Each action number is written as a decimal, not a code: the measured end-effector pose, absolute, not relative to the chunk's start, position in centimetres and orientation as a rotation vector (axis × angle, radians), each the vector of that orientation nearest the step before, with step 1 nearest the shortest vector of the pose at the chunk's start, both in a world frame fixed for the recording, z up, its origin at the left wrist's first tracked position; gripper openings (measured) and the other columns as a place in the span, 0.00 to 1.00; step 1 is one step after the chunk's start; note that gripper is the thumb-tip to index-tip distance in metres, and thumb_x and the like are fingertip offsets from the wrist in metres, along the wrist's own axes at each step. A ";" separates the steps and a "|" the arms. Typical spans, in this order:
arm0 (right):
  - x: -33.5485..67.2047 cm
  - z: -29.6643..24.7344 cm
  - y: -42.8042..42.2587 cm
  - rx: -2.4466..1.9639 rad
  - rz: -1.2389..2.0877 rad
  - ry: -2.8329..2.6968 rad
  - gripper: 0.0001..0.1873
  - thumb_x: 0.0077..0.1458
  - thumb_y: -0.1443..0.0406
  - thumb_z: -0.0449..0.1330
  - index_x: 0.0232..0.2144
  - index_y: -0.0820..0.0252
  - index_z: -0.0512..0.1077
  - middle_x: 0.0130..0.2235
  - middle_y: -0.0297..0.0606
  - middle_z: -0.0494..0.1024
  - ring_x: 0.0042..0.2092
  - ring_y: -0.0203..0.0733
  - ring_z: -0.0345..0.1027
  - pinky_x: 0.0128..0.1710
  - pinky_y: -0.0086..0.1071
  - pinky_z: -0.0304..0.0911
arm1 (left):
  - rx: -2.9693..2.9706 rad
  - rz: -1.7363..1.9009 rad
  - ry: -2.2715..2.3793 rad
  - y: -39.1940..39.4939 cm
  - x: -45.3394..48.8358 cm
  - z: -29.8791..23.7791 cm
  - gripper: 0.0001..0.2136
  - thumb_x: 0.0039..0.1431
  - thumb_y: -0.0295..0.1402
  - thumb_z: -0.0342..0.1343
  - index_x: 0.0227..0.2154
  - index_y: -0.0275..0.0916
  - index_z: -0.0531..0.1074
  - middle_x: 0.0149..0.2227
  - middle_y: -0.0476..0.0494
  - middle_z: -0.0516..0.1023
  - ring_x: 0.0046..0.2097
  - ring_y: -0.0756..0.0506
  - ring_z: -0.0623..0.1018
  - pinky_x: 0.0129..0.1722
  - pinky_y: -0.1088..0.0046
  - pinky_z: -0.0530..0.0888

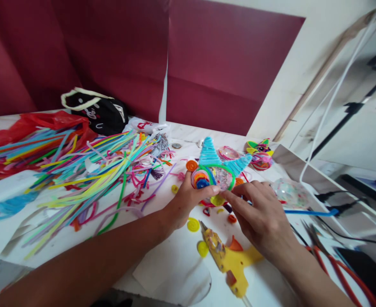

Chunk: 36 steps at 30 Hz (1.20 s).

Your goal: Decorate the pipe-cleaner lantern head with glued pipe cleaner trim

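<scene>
My left hand [188, 199] is closed around the left side of a craft figure [221, 174], a clear ball trimmed with fuzzy pipe cleaners. Two light-blue pointed shapes rise from its top, and green rings with an orange and blue coil sit on its front. My right hand [261, 213] has its fingers curled, with the index fingertip against a yellow pipe-cleaner coil [217, 200] at the figure's lower edge; its thumb is hidden. Below the hands lies a yellow glue gun [221, 251], its nozzle pointing up-left. Loose yellow coils [193, 224] rest beside the nozzle.
Many coloured pipe cleaners [107, 166] spread over the left, partly in a red plastic bag [47, 121]. A black pouch [103, 115] stands behind. To the right are another clear ball [290, 192], red-handled scissors [338, 264], cables and a finished-looking colourful ornament [261, 155].
</scene>
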State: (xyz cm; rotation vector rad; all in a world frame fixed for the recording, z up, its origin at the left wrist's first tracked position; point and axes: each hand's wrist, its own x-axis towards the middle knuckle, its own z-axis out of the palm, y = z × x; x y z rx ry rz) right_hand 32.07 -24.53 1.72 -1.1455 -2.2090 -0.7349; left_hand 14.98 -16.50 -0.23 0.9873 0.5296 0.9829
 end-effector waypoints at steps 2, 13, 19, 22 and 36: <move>32.0 1.7 -24.5 -1.152 -0.737 -2.203 0.15 0.65 0.74 0.52 0.51 0.60 0.71 0.37 0.41 0.72 0.36 0.42 0.59 0.35 0.38 0.52 | 0.981 0.981 0.533 -16.5 15.0 -0.3 0.27 0.45 0.34 0.72 0.49 0.41 0.69 0.45 0.43 0.80 0.49 0.39 0.80 0.51 0.59 0.75; 31.9 1.8 -24.4 -1.114 -0.624 -2.121 0.11 0.64 0.74 0.58 0.48 0.62 0.69 0.37 0.41 0.74 0.38 0.41 0.65 0.38 0.36 0.59 | 0.966 1.012 0.600 -16.4 15.1 -0.4 0.29 0.43 0.35 0.72 0.49 0.41 0.67 0.43 0.45 0.80 0.46 0.41 0.80 0.50 0.61 0.75; 32.1 2.2 -24.3 -1.155 -0.657 -2.086 0.04 0.64 0.72 0.59 0.40 0.60 0.68 0.34 0.38 0.75 0.35 0.39 0.66 0.36 0.36 0.58 | 0.935 1.024 0.613 -16.4 15.2 -0.3 0.30 0.41 0.34 0.73 0.48 0.41 0.67 0.43 0.45 0.80 0.46 0.41 0.80 0.50 0.61 0.76; 32.3 2.2 -24.3 -1.175 -0.667 -2.081 0.04 0.64 0.71 0.60 0.39 0.60 0.70 0.34 0.38 0.75 0.36 0.40 0.67 0.37 0.36 0.58 | 0.939 1.020 0.616 -16.4 15.2 -0.2 0.30 0.41 0.34 0.72 0.48 0.41 0.67 0.43 0.45 0.80 0.46 0.41 0.80 0.49 0.61 0.76; 31.9 2.2 -24.4 -1.191 -0.635 -2.069 0.05 0.64 0.71 0.59 0.43 0.62 0.72 0.33 0.39 0.72 0.36 0.42 0.64 0.36 0.38 0.58 | 0.971 1.011 0.575 -16.4 15.2 -0.3 0.30 0.44 0.35 0.72 0.50 0.41 0.66 0.45 0.44 0.79 0.45 0.42 0.79 0.50 0.60 0.76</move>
